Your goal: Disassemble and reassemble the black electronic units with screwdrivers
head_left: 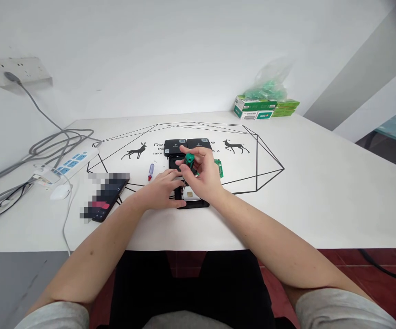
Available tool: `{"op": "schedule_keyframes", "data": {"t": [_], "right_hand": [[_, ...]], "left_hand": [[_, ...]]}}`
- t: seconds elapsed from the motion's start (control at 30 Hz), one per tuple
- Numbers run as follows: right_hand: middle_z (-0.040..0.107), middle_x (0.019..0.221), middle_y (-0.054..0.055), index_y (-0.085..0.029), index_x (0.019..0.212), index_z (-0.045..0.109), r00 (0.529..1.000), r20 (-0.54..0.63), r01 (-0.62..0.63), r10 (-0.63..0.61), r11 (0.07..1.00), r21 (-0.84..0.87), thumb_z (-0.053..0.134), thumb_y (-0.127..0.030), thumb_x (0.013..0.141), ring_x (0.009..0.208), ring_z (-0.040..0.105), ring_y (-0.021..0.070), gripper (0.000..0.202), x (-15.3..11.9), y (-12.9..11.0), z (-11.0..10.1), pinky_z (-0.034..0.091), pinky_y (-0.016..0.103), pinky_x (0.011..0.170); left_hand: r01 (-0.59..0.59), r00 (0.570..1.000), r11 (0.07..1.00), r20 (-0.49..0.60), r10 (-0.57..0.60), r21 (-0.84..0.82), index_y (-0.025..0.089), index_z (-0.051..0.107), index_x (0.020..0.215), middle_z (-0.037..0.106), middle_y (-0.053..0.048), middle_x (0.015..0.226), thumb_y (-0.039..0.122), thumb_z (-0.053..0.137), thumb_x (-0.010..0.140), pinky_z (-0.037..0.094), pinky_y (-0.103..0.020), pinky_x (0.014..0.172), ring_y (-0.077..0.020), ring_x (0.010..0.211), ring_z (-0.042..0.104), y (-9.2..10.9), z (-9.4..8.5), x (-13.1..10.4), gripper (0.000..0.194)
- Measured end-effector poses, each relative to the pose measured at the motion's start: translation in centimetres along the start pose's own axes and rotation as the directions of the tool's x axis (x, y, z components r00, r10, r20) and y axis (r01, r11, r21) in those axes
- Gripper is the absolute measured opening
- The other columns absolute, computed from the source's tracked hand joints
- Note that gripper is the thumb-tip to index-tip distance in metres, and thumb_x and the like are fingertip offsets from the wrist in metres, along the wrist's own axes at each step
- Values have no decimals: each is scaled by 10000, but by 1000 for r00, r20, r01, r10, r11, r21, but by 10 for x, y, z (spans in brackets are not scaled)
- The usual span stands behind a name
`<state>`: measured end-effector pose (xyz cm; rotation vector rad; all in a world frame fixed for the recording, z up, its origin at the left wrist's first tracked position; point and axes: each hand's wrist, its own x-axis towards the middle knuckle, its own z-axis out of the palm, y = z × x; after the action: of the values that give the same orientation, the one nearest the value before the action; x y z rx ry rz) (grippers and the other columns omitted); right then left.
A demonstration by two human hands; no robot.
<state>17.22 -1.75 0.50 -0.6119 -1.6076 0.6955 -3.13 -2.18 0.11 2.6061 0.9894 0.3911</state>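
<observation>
My right hand point(205, 171) grips a screwdriver by its green and black handle point(189, 159), shaft pointing down. Its tip meets an opened black plastic casing point(203, 205) near a white part point(194, 195) bearing a small gold square; the exact contact point is too small to tell. From the left side, my left hand point(165, 189) holds the casing, thumb at its near edge and fingers beside the screwdriver shaft. A green circuit board point(220, 168) shows partly behind my right hand. Two black boxy devices with stickers, one on the left point(175, 146) and one on the right point(198, 143), lie just beyond.
To the left lie a small purple-handled screwdriver point(151, 171), a phone point(110, 196) and a white power strip point(77, 162) with tangled grey cables point(56, 139). A white plug-like piece point(61, 191) sits nearby. Green and white boxes point(255, 108) with a plastic bag point(268, 84) stand against the wall.
</observation>
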Motion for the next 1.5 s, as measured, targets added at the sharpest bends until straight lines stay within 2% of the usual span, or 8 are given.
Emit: {"op": "schedule_keyframes", "data": {"t": [0.17, 0.43, 0.57, 0.73, 0.9, 1.23, 1.4, 1.5], "right_hand": [[615, 1526, 113, -330, 1378, 575, 990, 12, 138, -137, 984, -116, 452, -249, 1075, 1248, 719, 260, 337, 3, 6, -7, 663, 530, 996], [595, 1067, 51, -328, 1197, 699, 942, -79, 298, -327, 920, -255, 408, -69, 996, 962, 639, 213, 439, 10, 4, -10, 617, 448, 842], [684, 1177, 63, -308, 1234, 611, 981, -64, 166, -181, 968, -186, 618, -221, 972, 968, 692, 221, 276, 7, 4, -7, 642, 446, 831], [763, 1238, 63, -330, 1294, 462, 997, 41, -67, 67, 998, -5, 790, -353, 916, 1071, 812, 241, 501, 3, 4, -1, 689, 489, 956], [704, 1471, 113, -324, 1344, 448, 995, 104, -11, 10, 1000, 14, 603, -245, 996, 1260, 776, 245, 388, 3, 4, -5, 664, 523, 1052], [722, 1383, 115, -324, 1509, 526, 999, 20, 53, -50, 984, -168, 573, -342, 1047, 1135, 757, 285, 465, 6, 5, -11, 689, 504, 852], [750, 1282, 109, -341, 1476, 523, 991, -126, 31, -53, 985, -168, 656, -480, 1044, 1107, 757, 284, 473, 12, 13, -16, 692, 484, 836], [756, 1228, 93, -346, 1455, 520, 973, -231, -12, -30, 984, -180, 683, -483, 1026, 1065, 751, 274, 479, 16, 21, -21, 679, 462, 797]], "left_hand": [[4, 1000, 998, -25, -5, -66, 269, 768, 1139, 651, -111, 1366, 389, 767, 970, 479, -568, 1181, -363, 1354, 538, 4, -3, -1, 207], [57, 998, 990, -14, -60, -130, 247, 716, 1001, 625, -67, 1071, 182, 622, 916, 581, -468, 1027, -287, 1114, 645, 2, 0, 1, 142], [39, 998, 985, -33, -45, -166, 245, 705, 986, 640, -77, 1113, 189, 618, 905, 594, -466, 1024, -283, 1125, 655, 0, 1, 2, 132], [51, 998, 976, -12, -55, -213, 241, 744, 1021, 672, -99, 1159, 189, 615, 893, 613, -475, 1004, -300, 1147, 668, 0, 2, 3, 189], [-17, 999, 972, -36, 9, -236, 235, 742, 1031, 681, -102, 1156, 199, 615, 959, 600, -474, 992, -280, 1101, 668, -7, 5, 7, 151], [-40, 992, 997, -122, 32, -67, 233, 613, 896, 638, -83, 1018, 196, 571, 974, 584, -455, 936, -272, 1013, 643, -4, 14, 13, 96], [86, 979, 994, -192, -72, 67, 235, 602, 884, 634, -74, 1009, 138, 585, 927, 572, -448, 937, -275, 1008, 647, -25, 6, 15, 107], [273, 935, 949, -278, -222, 159, 220, 632, 895, 641, -107, 1029, 144, 580, 948, 563, -479, 950, -311, 1031, 650, -43, 0, 18, 106]]}}
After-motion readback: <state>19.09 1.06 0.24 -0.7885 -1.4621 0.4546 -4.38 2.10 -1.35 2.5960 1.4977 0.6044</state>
